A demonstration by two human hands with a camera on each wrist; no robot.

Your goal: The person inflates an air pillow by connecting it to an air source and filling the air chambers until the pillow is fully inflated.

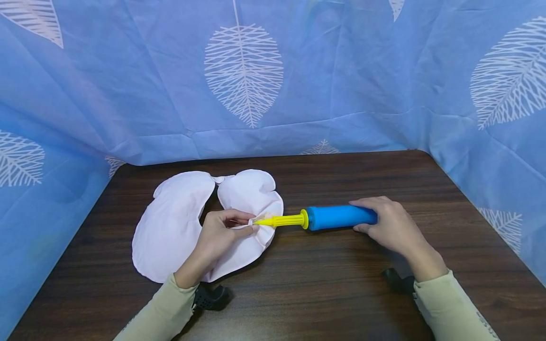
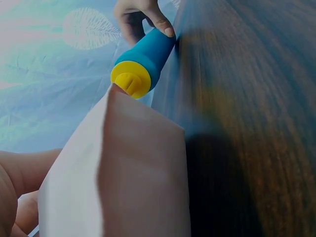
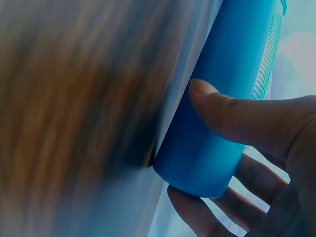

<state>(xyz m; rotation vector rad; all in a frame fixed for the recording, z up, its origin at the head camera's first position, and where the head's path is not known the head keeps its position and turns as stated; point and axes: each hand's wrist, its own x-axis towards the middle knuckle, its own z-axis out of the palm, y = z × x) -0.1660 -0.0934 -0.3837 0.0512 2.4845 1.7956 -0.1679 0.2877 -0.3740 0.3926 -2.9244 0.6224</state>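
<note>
A pale pink, U-shaped neck pillow (image 1: 168,232) lies on the left half of the dark wood-grain bench (image 1: 324,289), its two ends meeting near the far side. The left hand (image 1: 219,233) reaches across its near part and pinches the fabric at the right lobe, thumb and fingers round the spot that the yellow nozzle (image 1: 287,220) of a blue air pump (image 1: 337,218) meets; whether the tip sits inside an opening there cannot be told, as fingers and folds cover it. The right hand (image 1: 390,225) grips the pump's far right end, thumb on one side and fingers on the other, the barrel lying crosswise between the two hands. In the left wrist view a raised pillow edge stands in front of the nozzle and blocks most of it. Light green sleeves (image 1: 159,310) and black wrist fittings (image 1: 213,297) come in at the near side. Behind the bench and along both its sides hangs a blue cloth (image 1: 341,85) with white leaf prints (image 1: 244,71).
</note>
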